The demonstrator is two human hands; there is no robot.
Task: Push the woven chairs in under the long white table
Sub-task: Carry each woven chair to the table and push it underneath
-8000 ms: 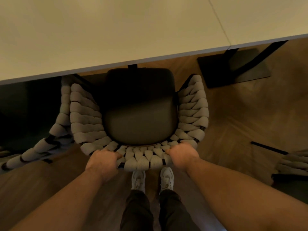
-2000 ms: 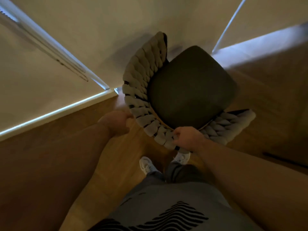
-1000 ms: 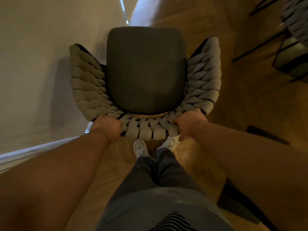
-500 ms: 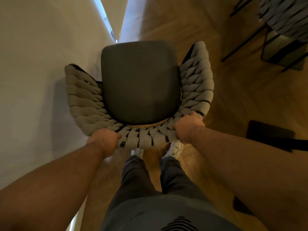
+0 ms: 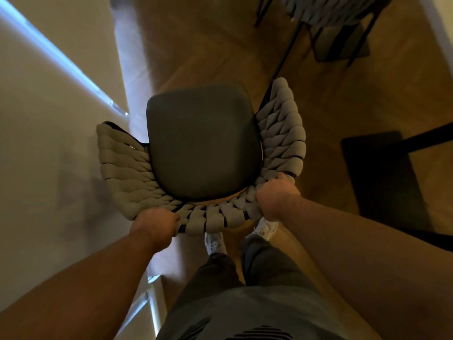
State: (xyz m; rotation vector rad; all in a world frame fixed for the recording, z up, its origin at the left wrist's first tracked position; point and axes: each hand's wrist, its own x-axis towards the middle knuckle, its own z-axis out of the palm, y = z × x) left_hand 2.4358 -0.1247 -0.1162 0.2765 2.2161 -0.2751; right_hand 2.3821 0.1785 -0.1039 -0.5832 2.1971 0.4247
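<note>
A woven chair [image 5: 282, 133], with thick grey braided back and arms and a dark seat cushion [image 5: 201, 143], stands on the wooden floor right in front of me. My left hand [image 5: 154, 227] grips the left part of its woven back rim. My right hand [image 5: 274, 197] grips the right part of the same rim. The chair's left arm overlaps a white surface [image 5: 49, 168] on the left. A white sliver [image 5: 445, 33] at the top right may be the long table; its top is otherwise out of view.
A second woven chair [image 5: 326, 11] on thin black legs stands at the top right. A flat black base plate [image 5: 382, 182] with a black bar lies on the floor to the right. Bare wooden floor [image 5: 208, 45] stretches ahead. My feet are just behind the chair.
Eight seconds ago I held a chair tucked under the white table. Since two seconds ago I hold this chair; it has swung round and now sits slightly further right of the white surface.
</note>
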